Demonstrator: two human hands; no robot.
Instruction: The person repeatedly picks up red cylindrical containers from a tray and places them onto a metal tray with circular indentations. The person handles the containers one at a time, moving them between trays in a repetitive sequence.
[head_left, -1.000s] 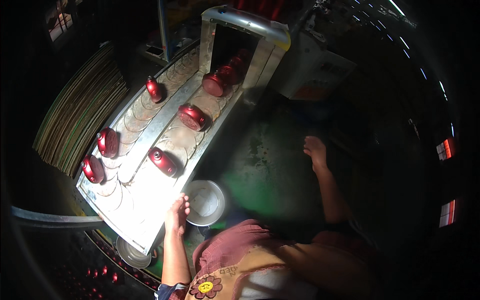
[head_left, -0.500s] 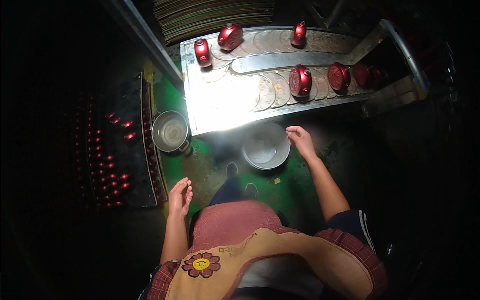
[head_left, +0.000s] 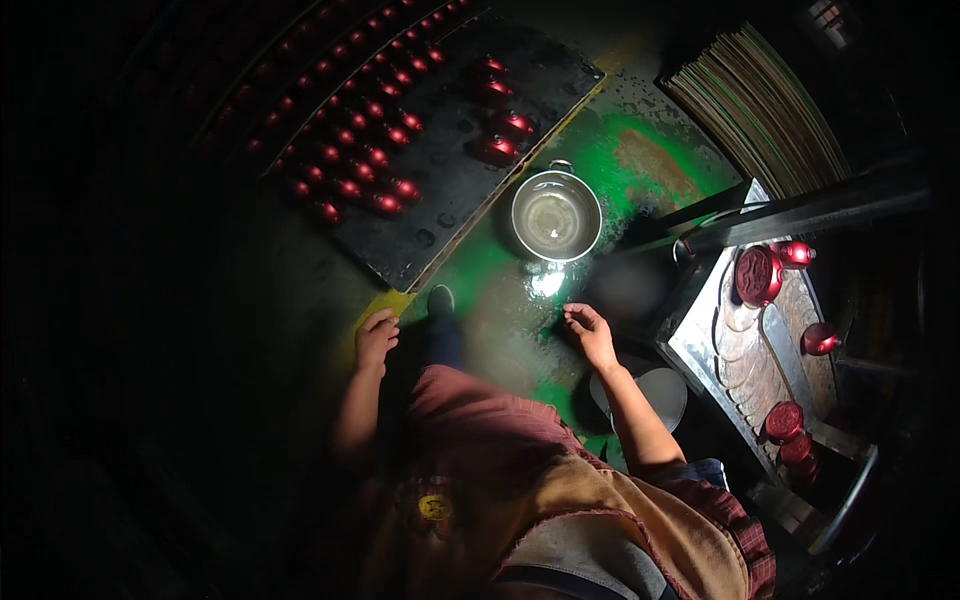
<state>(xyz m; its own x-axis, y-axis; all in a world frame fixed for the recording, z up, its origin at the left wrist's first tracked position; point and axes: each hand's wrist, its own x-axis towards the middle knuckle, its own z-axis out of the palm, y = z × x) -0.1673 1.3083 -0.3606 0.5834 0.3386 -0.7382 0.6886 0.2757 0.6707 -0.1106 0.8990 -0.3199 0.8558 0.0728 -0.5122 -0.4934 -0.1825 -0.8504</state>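
View's swung, putting the bench right of the metal pot on green floor! Nearer me than that pot, my right hand and left hand: fingers loosely curled, empty. I could slip (shine beside it looks wet).

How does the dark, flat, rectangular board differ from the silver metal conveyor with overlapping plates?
The dark board has a plain, flat top; the silver conveyor has overlapping curved plates. The board carries many glossy red rounded bottles, the conveyor only a few. Both hold such bottles.
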